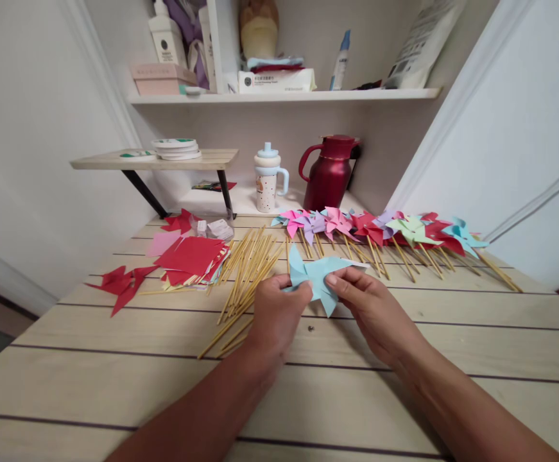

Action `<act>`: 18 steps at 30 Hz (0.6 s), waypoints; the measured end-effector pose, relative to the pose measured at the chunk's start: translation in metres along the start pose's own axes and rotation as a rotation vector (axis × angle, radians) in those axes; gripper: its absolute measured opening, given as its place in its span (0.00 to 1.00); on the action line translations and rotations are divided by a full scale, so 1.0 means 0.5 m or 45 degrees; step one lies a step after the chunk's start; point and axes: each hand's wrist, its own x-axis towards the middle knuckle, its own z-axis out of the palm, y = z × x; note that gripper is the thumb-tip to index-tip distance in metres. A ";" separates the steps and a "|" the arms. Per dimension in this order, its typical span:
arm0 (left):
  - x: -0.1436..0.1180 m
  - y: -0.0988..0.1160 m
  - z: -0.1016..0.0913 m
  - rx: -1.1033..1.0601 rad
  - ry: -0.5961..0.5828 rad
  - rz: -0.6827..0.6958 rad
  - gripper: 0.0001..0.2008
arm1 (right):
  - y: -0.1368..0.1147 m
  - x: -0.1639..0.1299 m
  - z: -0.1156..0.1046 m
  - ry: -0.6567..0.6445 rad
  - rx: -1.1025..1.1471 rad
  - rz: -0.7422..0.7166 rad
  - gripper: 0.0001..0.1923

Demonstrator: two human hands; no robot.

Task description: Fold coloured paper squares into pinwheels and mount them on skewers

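Note:
Both hands hold a light blue paper pinwheel (318, 274) just above the wooden table (163, 398). My left hand (276, 314) pinches its left side. On its right side, my right hand (366, 305) presses fingers onto the folded centre. A loose pile of thin wooden sticks (248, 269) lies to the left of my left hand. A tiny dark pin or bead (310, 328) rests on the table between my wrists.
Finished pinwheels on sticks (380, 231) lie in a row at the back right. A stack of red and pink paper squares (190, 260) and a cut red piece (122, 285) sit at the left. A red jug (330, 173) and a cup (268, 179) stand behind.

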 end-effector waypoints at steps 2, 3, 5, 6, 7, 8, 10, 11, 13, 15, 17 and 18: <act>-0.001 0.001 -0.001 0.046 0.024 0.006 0.12 | 0.002 0.001 -0.004 0.070 -0.050 -0.092 0.12; -0.001 0.002 -0.001 0.081 0.036 0.015 0.12 | 0.001 0.001 -0.006 0.119 -0.103 -0.171 0.14; 0.000 0.001 -0.002 0.178 0.054 0.049 0.12 | -0.003 -0.002 -0.012 0.216 -0.274 -0.377 0.20; 0.001 0.000 -0.002 0.233 0.056 0.075 0.11 | -0.008 -0.003 -0.015 0.246 -0.392 -0.480 0.22; 0.003 -0.002 -0.002 0.288 0.057 0.105 0.11 | -0.012 -0.005 -0.018 0.258 -0.525 -0.573 0.22; 0.004 -0.005 -0.002 0.340 0.056 0.143 0.10 | -0.017 -0.007 -0.021 0.258 -0.654 -0.647 0.21; 0.008 -0.012 -0.001 0.426 0.052 0.225 0.09 | -0.024 -0.008 -0.026 0.227 -0.857 -0.733 0.18; 0.008 -0.015 0.000 0.453 0.048 0.260 0.09 | -0.026 -0.008 -0.027 0.207 -0.912 -0.751 0.16; 0.007 -0.018 0.001 0.467 0.015 0.316 0.08 | -0.026 -0.006 -0.029 0.166 -0.935 -0.736 0.13; 0.003 -0.018 0.003 0.458 -0.030 0.346 0.08 | -0.024 -0.003 -0.030 0.105 -0.902 -0.671 0.11; -0.001 -0.015 0.003 0.446 -0.062 0.351 0.08 | -0.022 -0.001 -0.030 0.040 -0.855 -0.597 0.09; -0.003 -0.013 0.004 0.442 -0.071 0.347 0.08 | -0.021 -0.001 -0.029 0.022 -0.825 -0.565 0.08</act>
